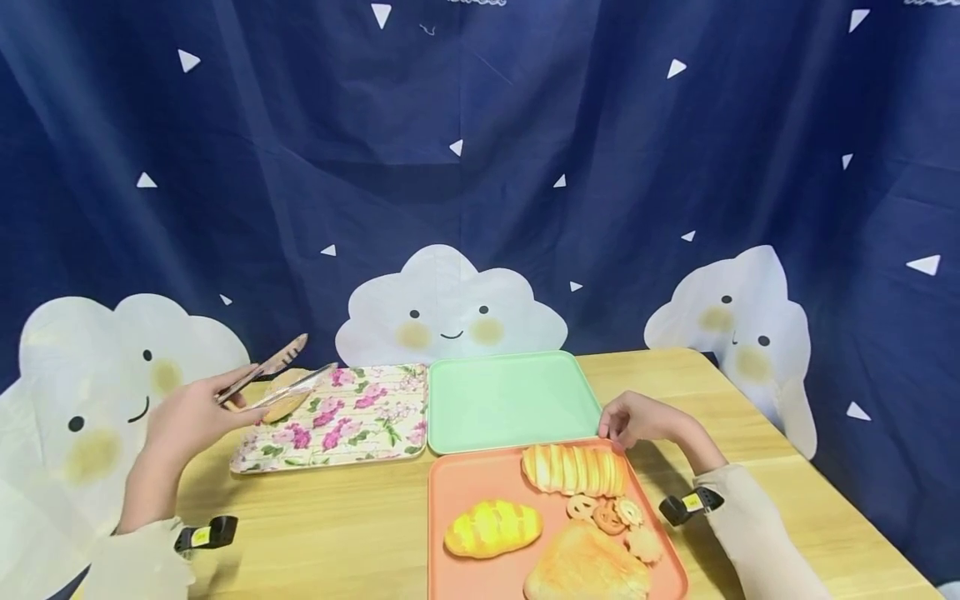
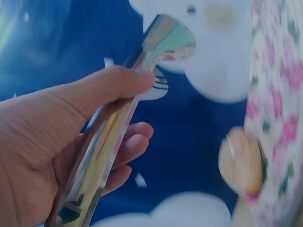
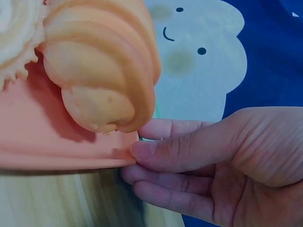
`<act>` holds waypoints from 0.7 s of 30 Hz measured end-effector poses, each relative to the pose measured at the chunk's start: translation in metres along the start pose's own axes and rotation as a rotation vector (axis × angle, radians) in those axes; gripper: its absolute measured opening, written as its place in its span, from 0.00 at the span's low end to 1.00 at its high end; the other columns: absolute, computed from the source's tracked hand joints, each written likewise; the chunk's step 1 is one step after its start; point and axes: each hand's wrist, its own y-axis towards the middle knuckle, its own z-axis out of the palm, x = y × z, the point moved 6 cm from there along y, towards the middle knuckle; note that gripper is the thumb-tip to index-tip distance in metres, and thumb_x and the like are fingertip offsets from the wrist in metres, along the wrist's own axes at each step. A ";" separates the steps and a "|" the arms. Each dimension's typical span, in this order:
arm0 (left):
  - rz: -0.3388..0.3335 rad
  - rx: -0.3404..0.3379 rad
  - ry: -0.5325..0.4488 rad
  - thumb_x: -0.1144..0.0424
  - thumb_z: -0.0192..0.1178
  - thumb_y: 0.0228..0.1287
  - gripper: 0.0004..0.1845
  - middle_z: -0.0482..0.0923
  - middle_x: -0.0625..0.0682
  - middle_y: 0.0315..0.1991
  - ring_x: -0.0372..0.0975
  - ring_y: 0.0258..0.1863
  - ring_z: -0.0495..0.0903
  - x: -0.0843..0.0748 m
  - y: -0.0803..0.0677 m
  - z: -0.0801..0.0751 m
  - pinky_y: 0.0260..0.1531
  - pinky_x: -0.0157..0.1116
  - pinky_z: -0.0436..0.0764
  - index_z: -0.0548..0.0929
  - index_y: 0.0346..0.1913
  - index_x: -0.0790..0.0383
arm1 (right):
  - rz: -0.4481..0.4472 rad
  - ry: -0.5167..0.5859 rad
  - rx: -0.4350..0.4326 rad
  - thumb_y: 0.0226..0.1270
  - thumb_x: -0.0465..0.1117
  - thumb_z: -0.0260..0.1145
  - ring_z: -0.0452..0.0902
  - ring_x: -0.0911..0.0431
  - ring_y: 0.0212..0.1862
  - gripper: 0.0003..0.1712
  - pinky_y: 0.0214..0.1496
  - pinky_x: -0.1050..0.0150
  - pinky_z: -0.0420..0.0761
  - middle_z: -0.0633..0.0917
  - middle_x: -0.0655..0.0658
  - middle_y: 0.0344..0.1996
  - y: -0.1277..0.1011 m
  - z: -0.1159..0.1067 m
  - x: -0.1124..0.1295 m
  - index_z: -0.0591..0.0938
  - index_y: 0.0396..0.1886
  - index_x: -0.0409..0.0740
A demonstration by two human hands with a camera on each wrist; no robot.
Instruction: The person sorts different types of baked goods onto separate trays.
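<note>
My left hand point(image 1: 197, 414) holds metal tongs point(image 2: 102, 156), the thumb on one arm and the fingers on the other. The tongs' arms stand spread, over a round tan bun point(image 1: 285, 396) in the head view. That bun lies at the left end of a floral tray point(image 1: 330, 457). In the left wrist view the bun shows apart from the tongs. My right hand point(image 1: 637, 419) pinches the far right corner of an orange tray point(image 1: 465, 483). Close to its fingertips is a ridged bread loaf point(image 3: 102, 66). The thumb lies on the rim, other fingers below it.
A mint green tray point(image 1: 510, 400) stands behind the orange one, beside the floral tray. On the orange tray also lie a yellow striped bread point(image 1: 492, 529), a big golden bread point(image 1: 588, 567) and several cookies point(image 1: 609, 517). A blue cloud-printed curtain point(image 1: 510, 183) hangs behind the wooden table point(image 1: 337, 533).
</note>
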 end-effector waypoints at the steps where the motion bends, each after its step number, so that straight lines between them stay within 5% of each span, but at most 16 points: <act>1: 0.020 -0.004 -0.003 0.44 0.76 0.54 0.40 0.84 0.46 0.32 0.34 0.21 0.70 -0.012 0.002 -0.001 0.19 0.36 0.65 0.78 0.68 0.57 | 0.001 -0.002 0.000 0.45 0.15 0.64 0.73 0.62 0.25 0.14 0.28 0.66 0.75 0.81 0.26 0.24 0.000 0.000 0.000 0.83 0.34 0.25; 7: 0.169 0.023 -0.095 0.50 0.79 0.52 0.36 0.84 0.45 0.31 0.33 0.24 0.74 -0.082 0.004 0.004 0.21 0.34 0.69 0.81 0.66 0.50 | 0.015 -0.021 -0.012 0.45 0.17 0.67 0.73 0.62 0.24 0.12 0.27 0.68 0.75 0.82 0.33 0.22 0.001 0.000 0.000 0.83 0.33 0.26; 12: 0.339 0.147 -0.255 0.55 0.80 0.50 0.35 0.79 0.40 0.27 0.29 0.25 0.73 -0.131 0.001 0.027 0.24 0.30 0.72 0.83 0.64 0.49 | 0.023 -0.022 -0.011 0.46 0.17 0.66 0.74 0.61 0.25 0.12 0.28 0.66 0.76 0.83 0.33 0.23 0.001 0.000 0.001 0.83 0.32 0.26; 21: 0.480 0.432 -0.436 0.58 0.78 0.53 0.31 0.84 0.40 0.30 0.27 0.27 0.79 -0.177 -0.011 0.060 0.29 0.30 0.79 0.84 0.63 0.49 | 0.055 -0.032 -0.018 0.46 0.17 0.67 0.74 0.60 0.25 0.11 0.28 0.66 0.77 0.83 0.33 0.23 0.002 -0.001 0.000 0.84 0.33 0.27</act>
